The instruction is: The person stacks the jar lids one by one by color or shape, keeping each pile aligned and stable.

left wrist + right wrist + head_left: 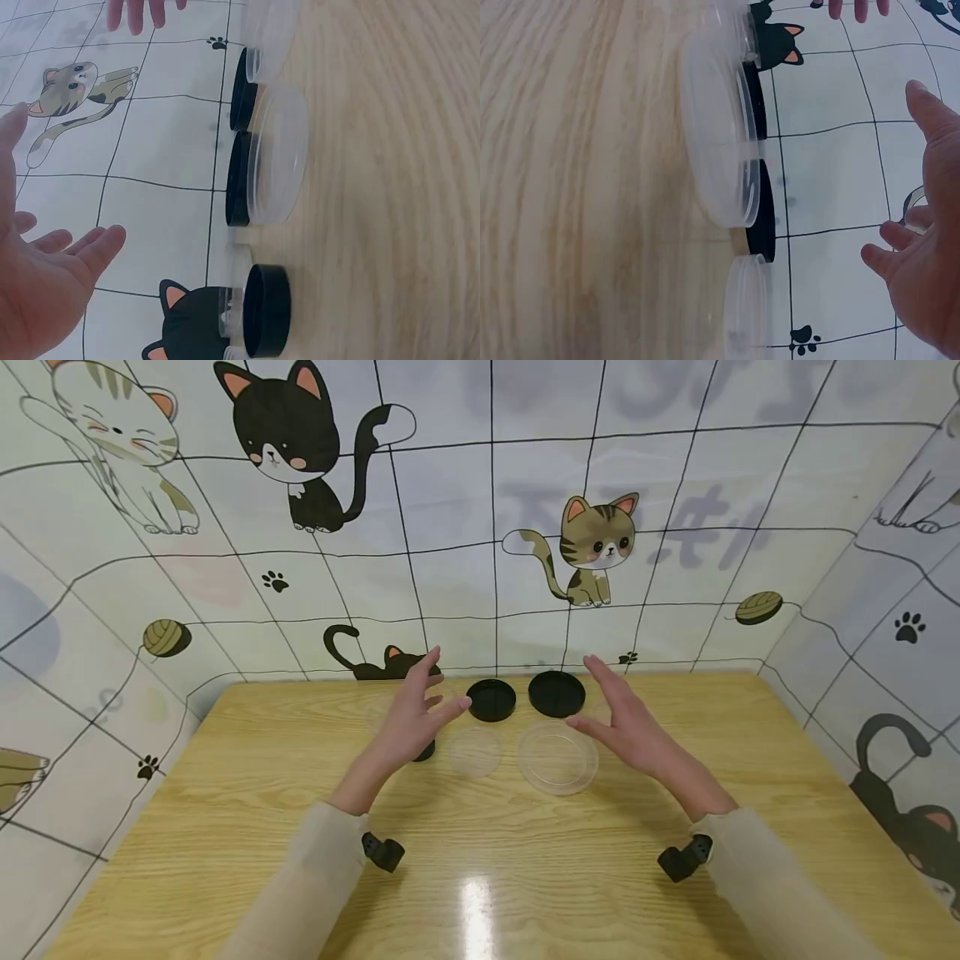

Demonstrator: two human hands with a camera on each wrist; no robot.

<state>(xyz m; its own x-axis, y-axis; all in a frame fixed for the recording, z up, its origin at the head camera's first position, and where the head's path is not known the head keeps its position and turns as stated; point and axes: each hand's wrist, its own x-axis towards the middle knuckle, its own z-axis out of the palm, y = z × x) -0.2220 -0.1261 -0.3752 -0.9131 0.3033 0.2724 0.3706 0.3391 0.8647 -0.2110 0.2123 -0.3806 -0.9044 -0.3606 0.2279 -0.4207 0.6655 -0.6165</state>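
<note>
My left hand (408,718) hovers over the left side of the table, fingers spread and holding nothing. It partly hides a small black round lid (425,750), which shows whole in the left wrist view as a black disc with a raised rim (266,311). On the other side my right hand (633,731), also holding nothing, hangs near a large clear round plastic piece (558,758). Between the hands lie a smaller clear round piece (476,752) and, behind it, two black round lids, the left one (491,700) slightly smaller than the right one (557,693).
Another clear round piece (748,307) is at the right end of the group in the right wrist view. A faint clear one (235,289) stands behind the small black lid. The wooden table (480,835) meets a cat-printed backdrop (450,527) at the back and sides.
</note>
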